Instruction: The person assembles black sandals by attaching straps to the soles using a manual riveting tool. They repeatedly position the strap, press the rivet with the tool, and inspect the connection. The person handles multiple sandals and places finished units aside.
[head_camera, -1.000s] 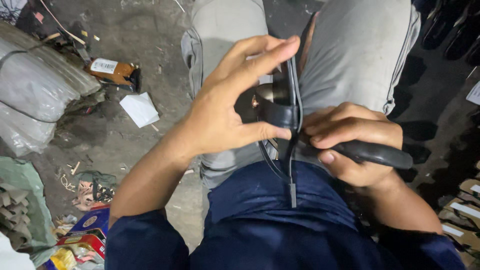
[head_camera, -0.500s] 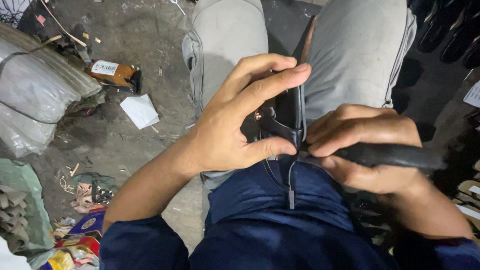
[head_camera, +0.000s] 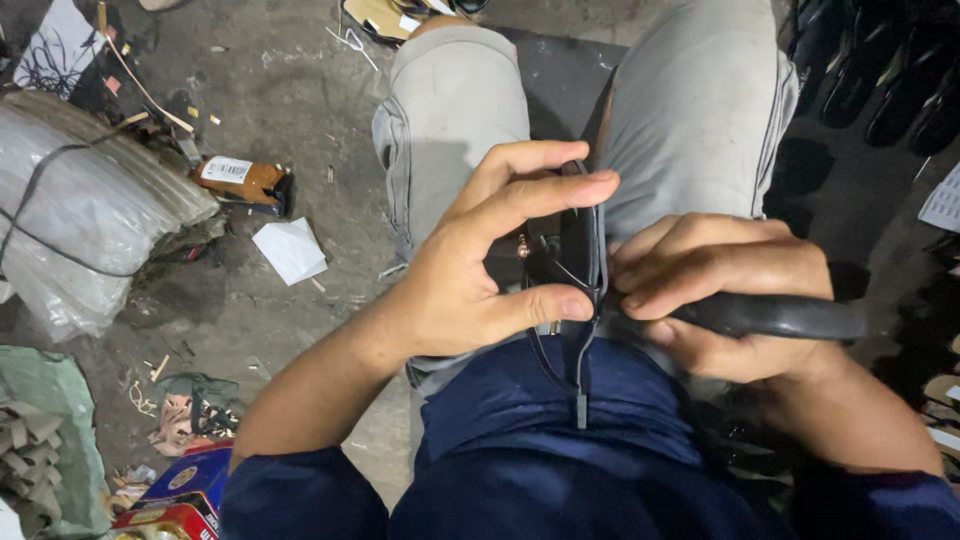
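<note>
Now that your left hand (head_camera: 470, 290) has curled its fingers from splayed to pinching the black strap (head_camera: 583, 250) over your lap, your right hand (head_camera: 725, 290) stays clamped just beside it on the black tool handle (head_camera: 775, 316), steadying the work.

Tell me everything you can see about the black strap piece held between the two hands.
The black strap piece looks like thin, smooth leather or rubber. It stands on edge over the person's lap, between grey-clad knees. The left hand pinches it, index finger along the top and thumb near the bottom. A narrow tail hangs down over the dark blue shirt. The right hand touches its right side while gripping a black tool handle.
</note>
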